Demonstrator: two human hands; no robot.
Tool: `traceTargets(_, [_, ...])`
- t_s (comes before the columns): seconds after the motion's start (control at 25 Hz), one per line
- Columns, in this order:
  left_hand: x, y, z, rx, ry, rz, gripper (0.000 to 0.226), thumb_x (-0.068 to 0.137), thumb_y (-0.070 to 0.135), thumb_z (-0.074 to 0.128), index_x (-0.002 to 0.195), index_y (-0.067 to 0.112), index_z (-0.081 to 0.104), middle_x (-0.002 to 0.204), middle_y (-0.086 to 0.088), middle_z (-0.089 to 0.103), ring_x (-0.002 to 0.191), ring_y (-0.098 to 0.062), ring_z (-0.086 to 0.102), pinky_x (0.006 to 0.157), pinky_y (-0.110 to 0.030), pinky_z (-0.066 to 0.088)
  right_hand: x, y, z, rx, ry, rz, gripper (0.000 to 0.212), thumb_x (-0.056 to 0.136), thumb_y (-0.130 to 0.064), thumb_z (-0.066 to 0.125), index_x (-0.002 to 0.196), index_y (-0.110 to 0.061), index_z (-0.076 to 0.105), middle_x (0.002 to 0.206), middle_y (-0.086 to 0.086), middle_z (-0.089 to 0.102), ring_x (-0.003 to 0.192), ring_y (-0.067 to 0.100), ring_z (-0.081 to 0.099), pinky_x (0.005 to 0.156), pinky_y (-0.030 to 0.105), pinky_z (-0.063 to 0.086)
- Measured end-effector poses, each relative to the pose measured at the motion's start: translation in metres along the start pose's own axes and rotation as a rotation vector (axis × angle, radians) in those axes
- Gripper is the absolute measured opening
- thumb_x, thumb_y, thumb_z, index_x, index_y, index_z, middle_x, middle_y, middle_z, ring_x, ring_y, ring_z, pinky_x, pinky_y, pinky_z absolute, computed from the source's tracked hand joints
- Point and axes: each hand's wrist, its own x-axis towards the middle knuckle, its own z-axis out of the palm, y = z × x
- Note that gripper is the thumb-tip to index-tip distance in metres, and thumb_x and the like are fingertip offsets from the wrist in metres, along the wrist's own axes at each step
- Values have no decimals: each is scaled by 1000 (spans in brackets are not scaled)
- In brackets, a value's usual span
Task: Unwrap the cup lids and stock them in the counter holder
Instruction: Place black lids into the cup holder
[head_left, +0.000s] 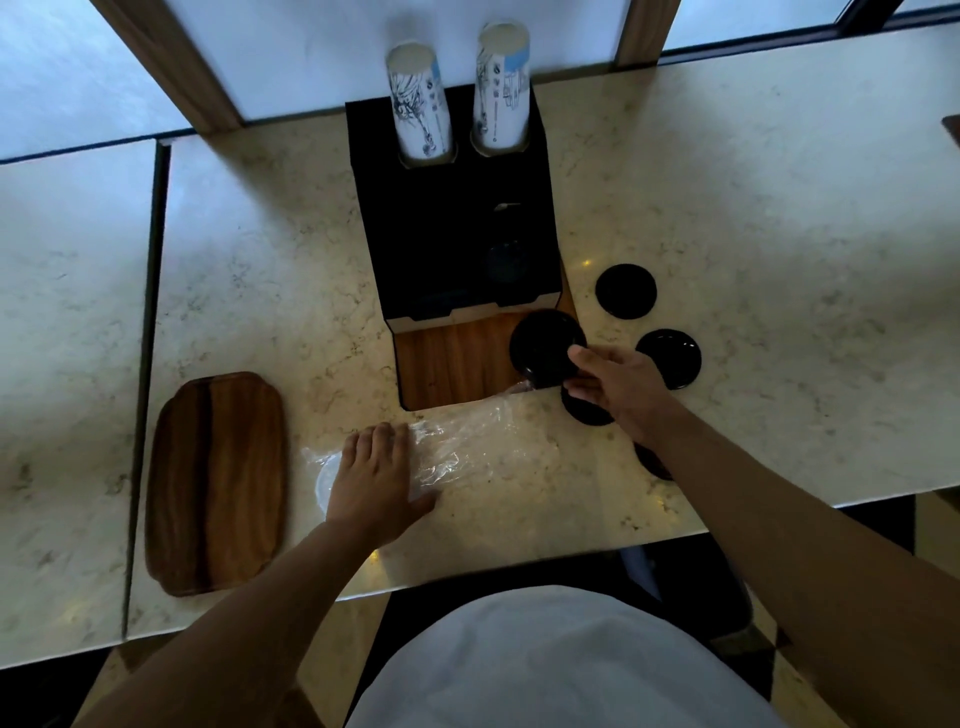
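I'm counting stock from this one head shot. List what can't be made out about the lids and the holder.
- Holder, head view: its lid slots are too dark to tell what they hold.
- Lid under the right hand: the lid is mostly covered by fingers.
- Lid by the right forearm: largely hidden by the arm.
- Plastic wrap: the left hand covers part; anything left inside cannot be told.

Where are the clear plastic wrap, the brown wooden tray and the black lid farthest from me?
clear plastic wrap (467, 441): head view, crinkled middle
brown wooden tray (215, 483): head view, centre
farthest black round lid (626, 291): head view, top face
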Motion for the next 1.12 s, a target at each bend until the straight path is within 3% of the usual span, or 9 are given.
traceTargets(0.24, [18,0,-14,-18,-79,49,135,64,100,38,161,11,11,164,-16,25,151,-35,22,126,-54,12,32,-51,38,-60,53,-57,44,88,-30,75,123,-6,65,107,14,73,95,26,72,87,40,60])
traceTargets(0.48, [35,2,-18,-72,-81,16,129,67,103,16,163,17,5,168,-14,20,154,-33,15,126,-54,9,59,-90,59,-96,54,-89,35,94,-25,67,125,-9,63,121,11,68,105,25,69,91,40,59])
traceTargets(0.56, [39,1,-18,-66,-99,17,129,67,103,18,163,18,4,168,-14,20,155,-34,14,127,-54,8,68,-105,61,-47,83,-105,19,95,-20,64,112,-12,64,125,13,65,112,28,66,91,42,59])
traceTargets(0.64, [42,1,-18,-64,-114,19,128,67,102,20,163,18,5,168,-13,19,154,-34,13,127,-54,8,77,-119,60,41,157,-93,8,96,-20,59,100,-15,64,122,14,65,110,29,66,80,38,61])
traceTargets(0.8, [47,0,-18,-45,-112,38,126,68,101,21,163,19,11,166,-13,22,153,-35,16,126,-54,10,94,-132,45,175,290,-56,27,94,-28,55,114,-12,64,115,11,67,103,26,67,59,29,57])
traceTargets(0.88, [50,-2,-18,-35,-114,52,125,69,100,21,163,18,14,165,-13,25,152,-35,18,126,-54,11,103,-134,38,188,333,-62,25,94,-28,55,113,-14,65,118,12,66,104,25,66,60,29,58])
traceTargets(1.0, [54,-5,-20,-17,-90,80,123,70,99,23,161,16,23,160,-13,33,147,-35,26,125,-53,15,113,-132,34,101,333,-115,27,92,-27,60,111,-10,68,122,18,67,102,26,69,71,35,61])
traceTargets(1.12, [56,-7,-19,-10,-95,93,122,71,99,25,160,15,28,159,-13,35,146,-35,29,124,-53,18,114,-120,46,23,313,-195,18,86,-30,69,89,-13,74,100,14,74,93,26,73,71,41,63])
